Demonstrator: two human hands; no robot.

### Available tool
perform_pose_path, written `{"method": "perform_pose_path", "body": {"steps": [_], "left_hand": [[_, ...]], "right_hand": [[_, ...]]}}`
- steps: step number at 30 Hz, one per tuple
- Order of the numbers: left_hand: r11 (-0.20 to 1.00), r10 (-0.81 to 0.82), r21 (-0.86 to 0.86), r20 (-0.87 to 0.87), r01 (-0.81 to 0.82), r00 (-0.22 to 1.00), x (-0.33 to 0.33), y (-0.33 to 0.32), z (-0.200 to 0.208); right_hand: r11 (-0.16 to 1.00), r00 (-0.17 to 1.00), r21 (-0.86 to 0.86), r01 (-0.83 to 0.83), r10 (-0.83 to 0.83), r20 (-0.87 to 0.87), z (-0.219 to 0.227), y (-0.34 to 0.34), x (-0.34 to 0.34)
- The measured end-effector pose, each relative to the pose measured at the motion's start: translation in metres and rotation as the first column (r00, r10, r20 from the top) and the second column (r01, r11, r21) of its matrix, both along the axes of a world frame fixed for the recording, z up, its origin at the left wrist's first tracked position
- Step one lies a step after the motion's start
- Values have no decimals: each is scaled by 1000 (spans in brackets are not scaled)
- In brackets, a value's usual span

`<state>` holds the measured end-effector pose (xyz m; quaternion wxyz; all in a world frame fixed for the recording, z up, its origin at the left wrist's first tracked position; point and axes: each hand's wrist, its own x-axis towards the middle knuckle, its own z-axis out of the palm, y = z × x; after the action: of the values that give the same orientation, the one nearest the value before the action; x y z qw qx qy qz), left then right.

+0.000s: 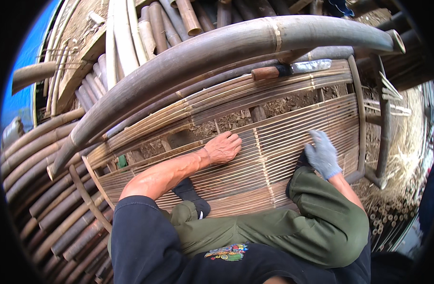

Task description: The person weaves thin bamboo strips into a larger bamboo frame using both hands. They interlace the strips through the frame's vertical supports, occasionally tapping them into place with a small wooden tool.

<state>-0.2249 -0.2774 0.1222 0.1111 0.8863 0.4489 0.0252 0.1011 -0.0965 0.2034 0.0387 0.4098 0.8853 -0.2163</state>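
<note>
Nearest the camera is a dark shirt (283, 259), with olive trousers (326, 213) beyond. The slatted bamboo seat (236, 183) lies directly ahead. The bare left hand (224, 147) rests at its far edge, fingers bent; whether that grip contains anything cannot be determined. The gloved right hand (323, 154) is over the slats, its grip loosely spread, nothing visible within. Progress, as judged: 2 slatted sections are in place, a gap between them; outstanding work cannot be confirmed. A knife (293, 69) rests on the farther section. The shirt bears a multicoloured print (228, 252); no lettering is legible.
</note>
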Motion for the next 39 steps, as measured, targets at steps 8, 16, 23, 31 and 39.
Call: {"method": "perform_pose_path", "body": {"steps": [8,16,23,31,39], "left_hand": [[954,-125,-255,148,160,981,-30,14,12],[974,-152,-135,202,182,967,-65,-8,1],[999,36,-47,322,-22,946,-30,-14,-20],[999,32,-52,356,-15,934,-18,-6,-35],[975,221,-152,638,-160,738,-41,-12,-29]], "right_hand": [[867,912,-447,-220,346,222,-18,-78,-134],[996,918,32,89,-95,384,-13,-57,-104],[941,921,236,241,-298,252,20,-85,-49],[928,916,-46,371,-356,187,17,-153,-118],[982,983,-142,128,-145,-115,-44,-176,-160]]}}
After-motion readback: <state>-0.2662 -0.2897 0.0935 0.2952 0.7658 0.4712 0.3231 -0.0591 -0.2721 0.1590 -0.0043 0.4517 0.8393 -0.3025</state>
